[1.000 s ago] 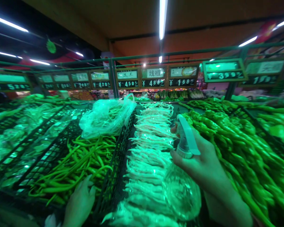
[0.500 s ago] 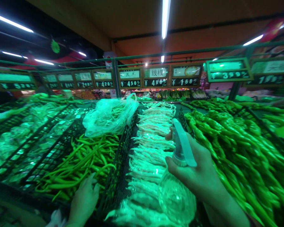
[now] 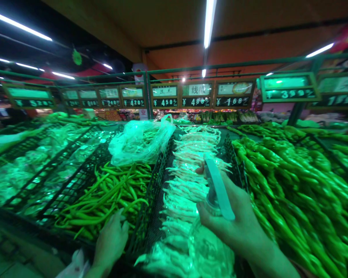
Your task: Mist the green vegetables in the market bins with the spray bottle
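Observation:
In my right hand (image 3: 237,216) is a clear spray bottle (image 3: 211,247) with a pale spray head (image 3: 219,189). The fingers wrap round its neck and the head points forward, over a crate row of pale long beans (image 3: 185,185). My left hand (image 3: 113,235) lies at the front of a black crate of thin green chillies (image 3: 124,181), by the crate's near right corner. Its fingers are loosely bent and apart, with nothing seen in them; the fingertips touch or hover just over the chillies, I cannot tell which.
A clear plastic bag of green vegetables (image 3: 142,141) lies behind the chillies. Large green peppers (image 3: 290,185) are heaped on the right. Wrapped produce (image 3: 34,162) fills crates on the left. Price signs (image 3: 198,94) hang along a rail at the back.
The spray bottle and my right hand have shifted left and slightly down over the pale beans. The view has turned a little left. My left hand stays by the chillies.

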Motion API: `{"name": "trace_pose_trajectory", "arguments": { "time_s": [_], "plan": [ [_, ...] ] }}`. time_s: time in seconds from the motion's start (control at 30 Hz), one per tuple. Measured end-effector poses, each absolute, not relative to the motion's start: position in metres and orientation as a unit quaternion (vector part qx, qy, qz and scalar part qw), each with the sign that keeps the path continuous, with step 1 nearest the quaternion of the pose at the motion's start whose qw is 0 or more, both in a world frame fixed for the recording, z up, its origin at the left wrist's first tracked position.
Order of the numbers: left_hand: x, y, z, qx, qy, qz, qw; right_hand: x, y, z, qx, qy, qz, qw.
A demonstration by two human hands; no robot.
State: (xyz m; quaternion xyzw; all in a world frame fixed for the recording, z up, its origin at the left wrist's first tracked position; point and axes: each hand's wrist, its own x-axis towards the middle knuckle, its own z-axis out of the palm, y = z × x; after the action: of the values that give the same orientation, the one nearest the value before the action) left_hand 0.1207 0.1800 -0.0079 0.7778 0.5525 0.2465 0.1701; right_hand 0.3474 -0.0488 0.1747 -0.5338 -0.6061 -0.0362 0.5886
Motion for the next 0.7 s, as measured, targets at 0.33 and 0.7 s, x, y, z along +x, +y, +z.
{"name": "trace_pose_trajectory", "arguments": {
  "time_s": [0.33,0.7],
  "plan": [
    [0.123,0.177,-0.004,0.776,0.562,0.229,0.171,0.317,-0.034,0.188,-0.515,-0.629,-0.015,0.582],
    [0.123,0.179,-0.01,0.77,0.556,0.247,0.19,0.281,-0.011,0.2,-0.456,-0.655,0.069,0.599]
  ]
}}
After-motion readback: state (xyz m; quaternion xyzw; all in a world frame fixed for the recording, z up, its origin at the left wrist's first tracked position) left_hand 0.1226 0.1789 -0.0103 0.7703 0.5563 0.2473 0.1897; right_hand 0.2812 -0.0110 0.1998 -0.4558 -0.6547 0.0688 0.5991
